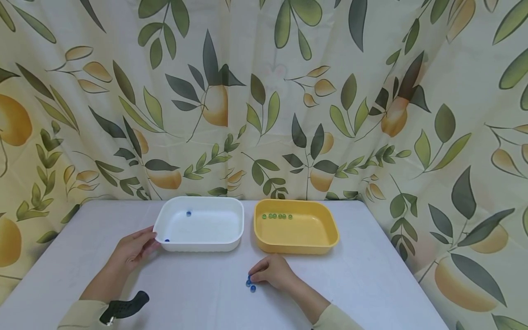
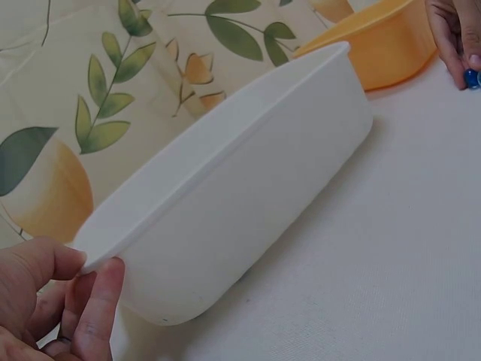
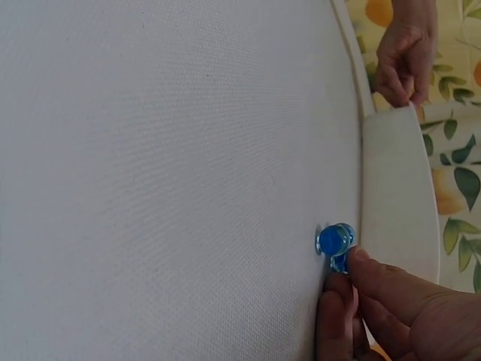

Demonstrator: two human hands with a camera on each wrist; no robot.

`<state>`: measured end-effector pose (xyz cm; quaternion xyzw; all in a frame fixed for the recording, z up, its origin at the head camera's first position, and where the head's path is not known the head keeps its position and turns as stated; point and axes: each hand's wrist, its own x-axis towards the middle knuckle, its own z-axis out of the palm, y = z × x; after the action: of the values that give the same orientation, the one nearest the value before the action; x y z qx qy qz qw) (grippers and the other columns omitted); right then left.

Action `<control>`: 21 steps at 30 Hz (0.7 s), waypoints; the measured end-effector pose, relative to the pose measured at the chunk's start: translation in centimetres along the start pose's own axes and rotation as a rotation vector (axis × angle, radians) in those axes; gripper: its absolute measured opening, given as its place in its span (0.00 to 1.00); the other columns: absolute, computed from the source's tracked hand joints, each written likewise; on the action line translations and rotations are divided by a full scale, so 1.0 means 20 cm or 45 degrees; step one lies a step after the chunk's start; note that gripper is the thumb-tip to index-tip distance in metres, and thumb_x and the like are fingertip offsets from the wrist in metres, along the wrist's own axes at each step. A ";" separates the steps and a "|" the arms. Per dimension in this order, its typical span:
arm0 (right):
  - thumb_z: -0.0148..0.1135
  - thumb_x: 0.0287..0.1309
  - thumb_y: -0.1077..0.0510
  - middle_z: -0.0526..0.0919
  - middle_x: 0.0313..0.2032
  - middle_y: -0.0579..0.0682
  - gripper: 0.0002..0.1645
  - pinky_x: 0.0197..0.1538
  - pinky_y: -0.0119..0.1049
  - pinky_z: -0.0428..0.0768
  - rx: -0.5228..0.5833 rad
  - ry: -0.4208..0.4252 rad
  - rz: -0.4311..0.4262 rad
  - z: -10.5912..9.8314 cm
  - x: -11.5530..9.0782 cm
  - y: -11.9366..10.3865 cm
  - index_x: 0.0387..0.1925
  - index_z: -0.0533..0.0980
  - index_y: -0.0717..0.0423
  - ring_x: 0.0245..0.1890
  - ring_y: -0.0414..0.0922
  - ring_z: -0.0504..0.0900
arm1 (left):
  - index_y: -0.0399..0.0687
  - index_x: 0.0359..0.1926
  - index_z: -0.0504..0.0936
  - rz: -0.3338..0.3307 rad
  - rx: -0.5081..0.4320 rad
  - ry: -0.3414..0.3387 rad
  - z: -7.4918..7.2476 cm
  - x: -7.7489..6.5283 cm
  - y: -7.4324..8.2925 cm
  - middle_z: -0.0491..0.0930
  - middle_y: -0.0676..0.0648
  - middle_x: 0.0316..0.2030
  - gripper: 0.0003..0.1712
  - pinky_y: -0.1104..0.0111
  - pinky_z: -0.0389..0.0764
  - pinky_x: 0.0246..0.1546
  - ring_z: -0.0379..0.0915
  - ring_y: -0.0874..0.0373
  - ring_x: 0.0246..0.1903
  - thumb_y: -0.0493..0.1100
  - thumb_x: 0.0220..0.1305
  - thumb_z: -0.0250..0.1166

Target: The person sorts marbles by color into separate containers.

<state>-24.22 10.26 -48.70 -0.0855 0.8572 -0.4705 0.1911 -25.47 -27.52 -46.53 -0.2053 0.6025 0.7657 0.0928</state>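
My left hand (image 1: 133, 250) pinches the rim of a white plastic basin (image 2: 218, 203) at its near left corner, thumb on one side and fingers on the other. One blue marble (image 1: 188, 213) lies toward the back of that basin and another shows at its near left corner. In front of the two basins, my right hand (image 1: 273, 272) pinches a blue glass marble (image 3: 340, 262) between thumb and fingertips, low over the table. Right beside it on the cloth are more blue marbles (image 1: 253, 288), overlapping one another in the right wrist view.
A yellow basin (image 1: 294, 249) stands to the right of the white one, a narrow gap between them. Inside it, several green marbles (image 1: 279, 216) form a row along the back left. A white cloth covers the table (image 1: 198, 293); a leaf-and-fruit patterned curtain (image 1: 264, 114) hangs behind.
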 end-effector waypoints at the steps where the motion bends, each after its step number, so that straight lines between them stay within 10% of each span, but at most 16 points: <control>1: 0.73 0.49 0.65 0.88 0.28 0.48 0.05 0.33 0.29 0.81 0.000 -0.002 0.001 0.00 0.00 0.00 0.32 0.87 0.58 0.29 0.37 0.80 | 0.32 0.74 0.53 -0.001 0.002 0.001 0.00 0.00 0.00 0.81 0.55 0.32 0.37 0.72 0.85 0.44 0.83 0.65 0.33 0.36 0.70 0.58; 21: 0.70 0.55 0.62 0.87 0.32 0.46 0.06 0.38 0.33 0.86 0.058 -0.102 0.166 -0.05 0.02 -0.03 0.37 0.86 0.55 0.31 0.40 0.83 | 0.36 0.74 0.55 -0.026 0.029 0.028 -0.01 0.01 0.00 0.81 0.55 0.33 0.37 0.71 0.84 0.45 0.84 0.64 0.34 0.38 0.70 0.60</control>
<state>-25.02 10.53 -47.90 -0.0438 0.8417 -0.4725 0.2576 -25.57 -27.72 -46.54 -0.2187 0.6100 0.7555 0.0962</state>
